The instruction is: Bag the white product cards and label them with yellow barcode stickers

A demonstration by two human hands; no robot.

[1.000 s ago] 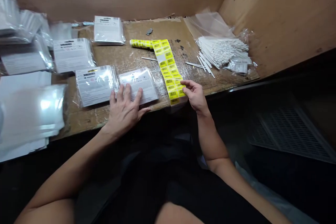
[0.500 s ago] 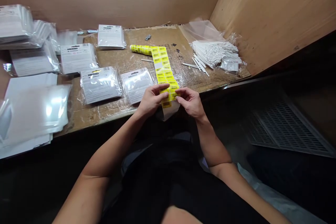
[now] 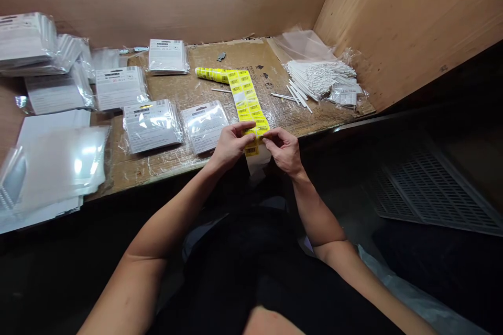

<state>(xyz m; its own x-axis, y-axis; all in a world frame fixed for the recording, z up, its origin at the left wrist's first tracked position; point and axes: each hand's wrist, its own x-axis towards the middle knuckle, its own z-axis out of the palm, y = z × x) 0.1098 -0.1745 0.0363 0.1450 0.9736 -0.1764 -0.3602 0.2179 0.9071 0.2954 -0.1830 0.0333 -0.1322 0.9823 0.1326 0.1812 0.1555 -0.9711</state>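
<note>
Pinching, left hand (image 3: pixel 230 145): thumb and forefinger narrow on the left edge of the yellow label strip (image 3: pixel 251 110).
Right hand (image 3: pixel 285 152): thumb and fingertips drawn together at the strip's opposite edge; whether a label is lifted there, cannot tell.
Label strip: runs from its roll (image 3: pixel 212 73), on the cardboard (image 3: pixel 173 86), to the near edge between the hands.
Backing tail (image 3: pixel 258 163): bare beside and below the last label, past the edge; judged as labels already off, count unknown.
Blank patch (image 3: pixel 239 98): partway up the strip, seemingly one label missing.
Nearest pack (image 3: pixel 205 125): lies just left of the left hand, neither hand on it; no yellow label made out on its upper face, glare covers part.
Pack stack (image 3: pixel 151 125): farther left, untouched.
Left over: many labels on strip and roll; work looks mid-run, far from used up.
</note>
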